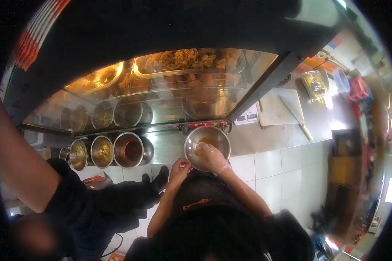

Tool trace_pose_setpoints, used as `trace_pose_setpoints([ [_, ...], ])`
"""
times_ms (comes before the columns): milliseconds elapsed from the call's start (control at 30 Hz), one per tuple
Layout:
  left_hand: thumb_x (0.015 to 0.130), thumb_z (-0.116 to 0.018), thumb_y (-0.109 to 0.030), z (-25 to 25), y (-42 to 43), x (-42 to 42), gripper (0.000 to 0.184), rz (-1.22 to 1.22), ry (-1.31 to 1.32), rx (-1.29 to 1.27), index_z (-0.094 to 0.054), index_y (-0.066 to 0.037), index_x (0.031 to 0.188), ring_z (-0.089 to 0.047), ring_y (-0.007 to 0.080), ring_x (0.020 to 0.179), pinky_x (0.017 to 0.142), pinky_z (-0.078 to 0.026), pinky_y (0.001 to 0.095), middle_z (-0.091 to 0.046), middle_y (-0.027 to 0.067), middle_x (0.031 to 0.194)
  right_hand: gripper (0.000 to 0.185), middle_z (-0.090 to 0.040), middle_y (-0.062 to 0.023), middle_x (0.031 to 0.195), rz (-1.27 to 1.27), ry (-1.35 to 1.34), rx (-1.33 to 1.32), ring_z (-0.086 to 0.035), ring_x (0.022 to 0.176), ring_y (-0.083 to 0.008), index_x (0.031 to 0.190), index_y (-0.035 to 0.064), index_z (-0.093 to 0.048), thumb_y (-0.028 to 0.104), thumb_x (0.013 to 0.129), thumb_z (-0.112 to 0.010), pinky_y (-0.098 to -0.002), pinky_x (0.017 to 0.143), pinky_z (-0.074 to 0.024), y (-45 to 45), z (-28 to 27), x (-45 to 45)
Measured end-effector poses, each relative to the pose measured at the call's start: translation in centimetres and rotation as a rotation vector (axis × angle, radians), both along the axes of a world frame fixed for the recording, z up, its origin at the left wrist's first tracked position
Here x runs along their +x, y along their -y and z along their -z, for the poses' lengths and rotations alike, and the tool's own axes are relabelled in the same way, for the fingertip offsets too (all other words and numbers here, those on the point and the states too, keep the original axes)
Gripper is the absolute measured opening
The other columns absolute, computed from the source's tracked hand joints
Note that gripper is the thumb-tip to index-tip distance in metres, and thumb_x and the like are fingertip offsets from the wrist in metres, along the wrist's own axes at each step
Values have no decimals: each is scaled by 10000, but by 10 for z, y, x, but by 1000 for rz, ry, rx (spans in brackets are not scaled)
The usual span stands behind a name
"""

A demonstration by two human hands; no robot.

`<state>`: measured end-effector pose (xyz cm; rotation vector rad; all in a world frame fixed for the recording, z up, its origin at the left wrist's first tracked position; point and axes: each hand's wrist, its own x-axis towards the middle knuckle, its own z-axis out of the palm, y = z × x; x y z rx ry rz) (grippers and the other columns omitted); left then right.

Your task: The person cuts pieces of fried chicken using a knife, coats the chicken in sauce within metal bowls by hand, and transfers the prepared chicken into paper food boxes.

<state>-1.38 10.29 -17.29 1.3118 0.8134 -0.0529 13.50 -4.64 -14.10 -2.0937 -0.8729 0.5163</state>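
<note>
A steel bowl with some brown sauce in it stands at the counter's front edge, below the lit display case. My right hand, in a clear plastic glove, reaches into this bowl, its fingers closed around a piece of food that I cannot make out clearly. At the bowl's lower left rim is my left hand, bare, with its fingers closed on the rim.
Three steel bowls, one with dark red sauce, stand to the left. A co-worker is close on my left. The heated case holds fried food. On the right are a scale, a cutting board and a knife.
</note>
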Motion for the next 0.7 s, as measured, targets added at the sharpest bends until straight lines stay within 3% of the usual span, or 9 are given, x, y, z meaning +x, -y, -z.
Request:
trace_pose_setpoints([
  [233, 962, -675, -138, -9, 10, 7, 161, 4, -70, -13, -615, -4, 1027, -687, 141, 806, 688, -527, 230, -691, 66, 914, 513, -692, -217, 1149, 7, -115, -46, -661, 1067, -408, 1328, 82, -555, 256, 879, -732, -461, 905, -525, 5, -22, 8],
  [400, 969, -673, -155, 1, 21, 7, 200, -112, -55, 3, -612, 12, 1060, -682, 170, 850, 746, -557, 275, -680, 100, 1032, 438, -713, -209, 1141, -43, -98, -67, -699, 1020, -384, 1269, 24, -603, 274, 926, -713, -447, 898, -542, 29, -63, 40],
  [433, 969, -673, -155, 8, 25, 6, 200, -112, -55, 7, -612, 12, 1060, -682, 170, 850, 746, -557, 275, -680, 100, 1032, 419, -716, -179, 1157, 33, -214, 123, -705, 1033, -330, 1268, 21, -619, 274, 944, -699, -410, 893, -546, 44, -51, 51],
  [467, 969, -674, -158, 15, 30, 6, 211, -190, -63, 16, -615, 11, 1082, -676, 174, 881, 756, -561, 285, -670, 98, 1054, 403, -719, -150, 1174, 113, -330, 315, -711, 1046, -275, 1268, 18, -635, 275, 961, -684, -372, 889, -550, 62, -41, 63],
  [500, 969, -674, -160, 18, 36, 5, 224, -265, -68, 27, -617, 9, 1105, -670, 178, 911, 766, -564, 295, -661, 97, 1076, 403, -719, -150, 1174, 119, -328, 324, -711, 1046, -275, 1268, 18, -635, 275, 961, -684, -372, 889, -550, 81, -53, 80],
  [567, 969, -672, -165, 15, 48, 5, 238, -353, -65, 32, -620, 2, 1130, -666, 184, 930, 776, -565, 305, -659, 95, 1076, 457, -743, -150, 1108, 233, -263, 132, -716, 1000, -221, 1232, 11, -638, 356, 938, -693, -367, 890, -554, 116, -89, 123],
  [633, 971, -665, -206, 38, 55, -2, 297, -459, -38, -2, -622, -9, 1188, -662, 205, 950, 816, -566, 337, -656, 101, 1116, 427, -743, -152, 1096, 362, -240, 103, -717, 1002, -247, 1213, 19, -649, 348, 942, -679, -378, 891, -554, 150, -86, 164],
  [667, 967, -571, -169, -18, 77, 25, 210, -498, -37, 146, -655, 24, 984, -639, 201, 883, 786, -549, 343, -650, 87, 988, 399, -744, -154, 1085, 459, -229, 69, -719, 1004, -273, 1194, 28, -659, 340, 946, -665, -388, 892, -555, 166, -83, 187],
  [700, 966, -550, -171, 5, 83, 26, 239, -790, 14, -73, -651, 44, 979, -642, 217, 898, 801, -548, 347, -642, 100, 999, 399, -744, -154, 1085, 497, -209, 81, -719, 1004, -273, 1194, 28, -659, 340, 946, -665, -388, 892, -555, 180, -78, 211],
])
